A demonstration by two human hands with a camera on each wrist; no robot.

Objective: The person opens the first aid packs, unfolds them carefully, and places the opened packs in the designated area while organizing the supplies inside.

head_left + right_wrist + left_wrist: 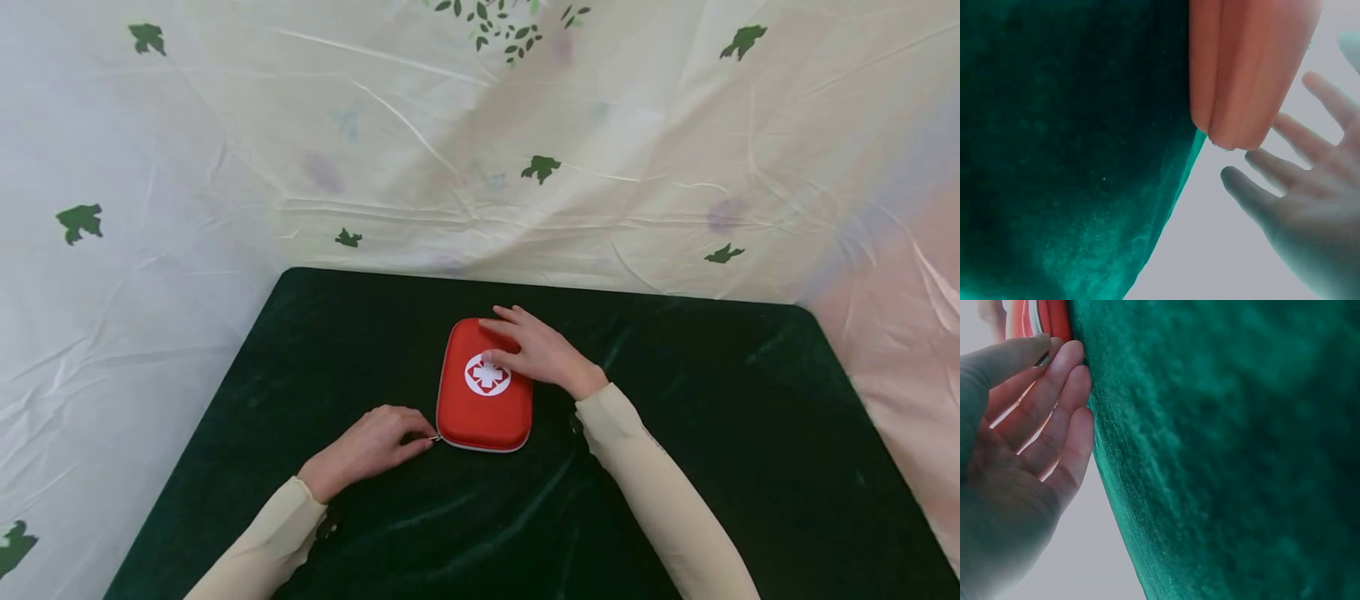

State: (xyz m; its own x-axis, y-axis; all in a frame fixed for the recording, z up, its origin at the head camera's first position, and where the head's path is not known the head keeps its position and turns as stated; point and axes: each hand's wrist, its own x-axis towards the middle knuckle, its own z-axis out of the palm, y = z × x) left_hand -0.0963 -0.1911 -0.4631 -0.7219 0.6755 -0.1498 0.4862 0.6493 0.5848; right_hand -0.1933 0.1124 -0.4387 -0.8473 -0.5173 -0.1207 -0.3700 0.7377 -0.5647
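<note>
A red first-aid case (487,421) with a white cross emblem lies flat on the green velvet cloth. At its near left corner, my left hand (378,446) pinches the zipper pull (1042,360) between thumb and index finger. The silver zipper teeth (1034,317) run along the case's side in the left wrist view. My right hand (536,346) lies over the far right part of the case with its fingers spread, the thumb over the emblem. In the right wrist view, the fingertips (1285,124) are right at the case's upper edge.
Dark green velvet (360,333) covers the table. A pale fabric backdrop (420,192) printed with green bird shapes and leaves rises behind the table and along both sides. Cream sleeves (645,467) cover both forearms.
</note>
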